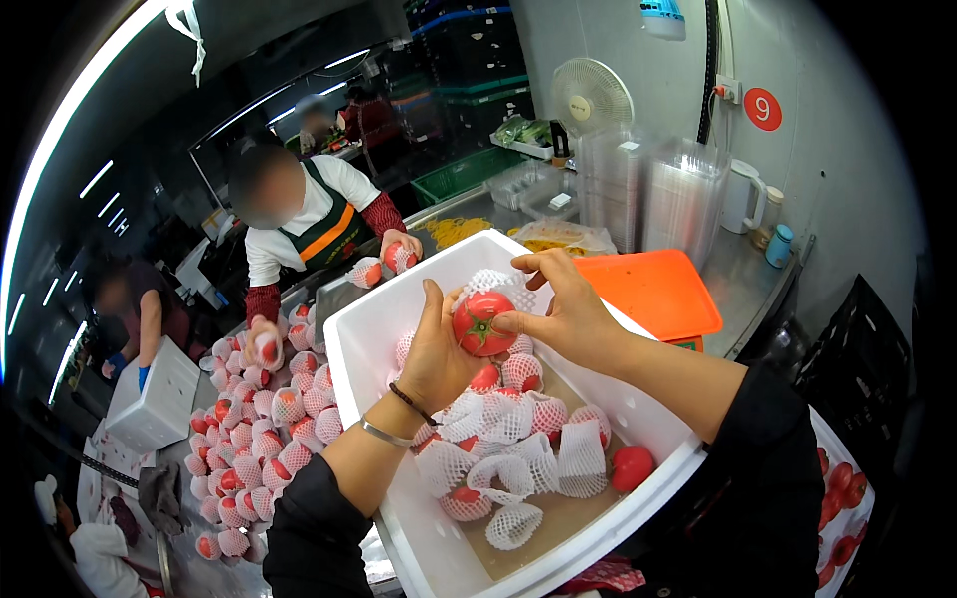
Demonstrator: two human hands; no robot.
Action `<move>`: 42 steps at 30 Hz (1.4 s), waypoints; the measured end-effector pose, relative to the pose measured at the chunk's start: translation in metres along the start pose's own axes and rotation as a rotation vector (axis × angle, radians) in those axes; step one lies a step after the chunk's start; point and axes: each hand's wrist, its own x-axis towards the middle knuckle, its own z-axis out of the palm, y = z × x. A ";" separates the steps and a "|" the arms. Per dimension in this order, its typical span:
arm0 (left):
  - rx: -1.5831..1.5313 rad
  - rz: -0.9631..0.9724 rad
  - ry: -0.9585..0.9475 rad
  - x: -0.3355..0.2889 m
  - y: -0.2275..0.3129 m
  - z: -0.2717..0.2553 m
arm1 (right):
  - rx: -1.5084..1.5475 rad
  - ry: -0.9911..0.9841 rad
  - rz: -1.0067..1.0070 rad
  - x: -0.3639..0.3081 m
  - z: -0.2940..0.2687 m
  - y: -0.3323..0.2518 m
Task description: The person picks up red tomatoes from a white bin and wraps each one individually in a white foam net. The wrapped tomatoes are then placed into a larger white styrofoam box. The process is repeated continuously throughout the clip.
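Note:
Above a white foam box (364,339), my left hand (437,349) cradles a red tomato (478,317), its green stem end facing me. My right hand (576,317) presses its thumb on the tomato's right side, its fingers curved by a white foam net sleeve (503,286) behind the fruit. Whether the sleeve is partly round the tomato is hidden. In the box below lie several loose foam net sleeves (582,458), netted tomatoes (522,372) and a bare tomato (632,468) at the right.
Netted tomatoes (249,439) are heaped on the metal table at left. Across it, a co-worker (324,214) holds tomatoes. An orange tray (648,294), clear plastic containers (683,199), a fan (592,95) and a white kettle (740,197) stand beyond the box. Bare tomatoes (845,488) lie at lower right.

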 end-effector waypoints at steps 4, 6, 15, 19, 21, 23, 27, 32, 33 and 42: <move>-0.078 -0.027 -0.005 -0.003 0.001 0.008 | 0.005 -0.055 0.058 0.004 -0.010 0.003; -0.131 -0.044 -0.028 -0.002 0.001 0.005 | 0.029 -0.126 0.136 0.007 -0.015 0.007; 0.129 -0.085 -0.167 -0.004 0.000 0.001 | 0.464 -0.194 0.411 0.018 -0.015 0.028; 0.088 -0.073 -0.154 -0.004 0.000 0.000 | 0.546 -0.278 0.526 0.017 -0.016 0.024; 0.048 -0.072 -0.138 -0.004 0.001 0.005 | 0.465 -0.277 0.488 0.016 -0.013 0.025; 0.117 -0.054 -0.093 -0.003 0.001 0.005 | 0.544 -0.260 0.449 0.017 -0.017 0.023; 0.279 -0.003 -0.036 0.000 -0.006 -0.003 | 0.573 -0.169 0.433 0.017 -0.022 0.016; 0.607 0.105 0.063 0.000 -0.007 -0.013 | 0.739 -0.281 0.284 0.007 -0.016 -0.010; 0.598 0.146 0.080 0.001 -0.009 -0.014 | 0.746 -0.294 0.251 0.007 -0.013 -0.012; 0.398 0.402 0.253 0.008 -0.011 -0.018 | 0.328 -0.535 0.085 -0.002 -0.009 -0.027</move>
